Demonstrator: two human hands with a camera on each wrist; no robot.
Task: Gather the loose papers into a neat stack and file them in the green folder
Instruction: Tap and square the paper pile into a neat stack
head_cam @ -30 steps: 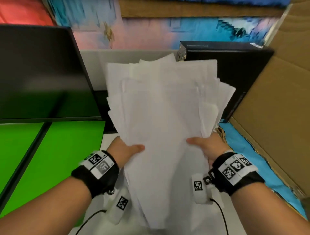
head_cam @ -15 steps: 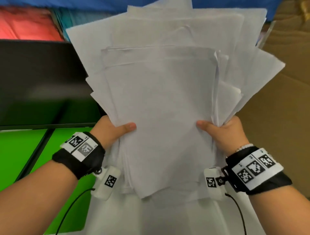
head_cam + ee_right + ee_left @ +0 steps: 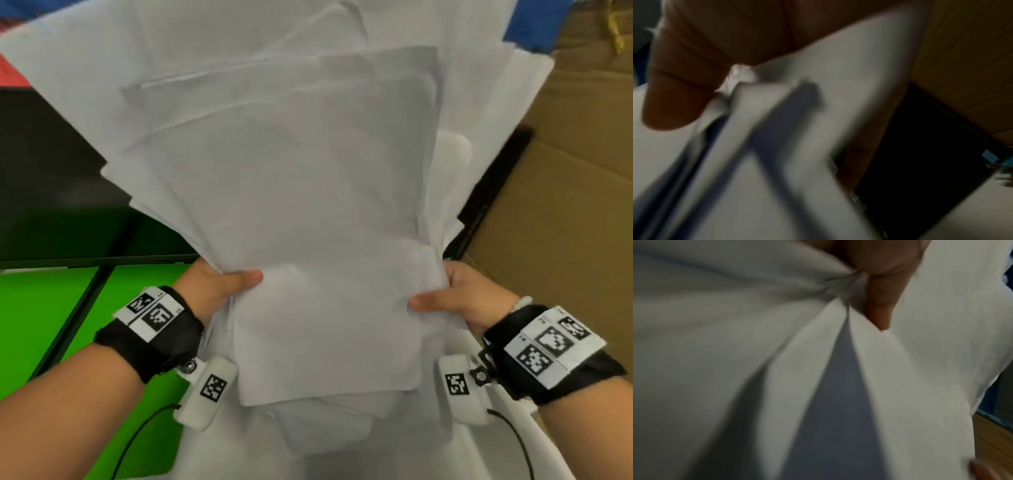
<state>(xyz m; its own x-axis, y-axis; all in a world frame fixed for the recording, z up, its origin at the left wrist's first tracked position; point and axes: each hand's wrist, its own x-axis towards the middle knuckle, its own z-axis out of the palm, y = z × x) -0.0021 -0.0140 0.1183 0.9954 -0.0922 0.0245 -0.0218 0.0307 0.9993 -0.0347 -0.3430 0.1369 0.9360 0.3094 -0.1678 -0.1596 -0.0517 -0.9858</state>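
A fanned, uneven bundle of white papers [image 3: 291,205] stands upright in front of me and fills most of the head view. My left hand [image 3: 219,287] grips its lower left side, thumb across the front sheet. My right hand [image 3: 455,298] grips the lower right side the same way. In the left wrist view the papers [image 3: 735,353] bunch under my thumb [image 3: 881,305]. The right wrist view is blurred and shows my fingers [image 3: 684,81] on the papers [image 3: 818,81]. The green folder [image 3: 44,325] lies open and flat at the lower left, beside my left forearm.
A black monitor [image 3: 51,205] stands at the left behind the folder. A brown cardboard box [image 3: 565,205] rises at the right, with a black box [image 3: 489,192] leaning by it. Beneath my hands is a white table surface [image 3: 325,452].
Both hands have lifted the bundle of papers up and closer to my head, so it now hides most of the background. The grip on both sides is unchanged.
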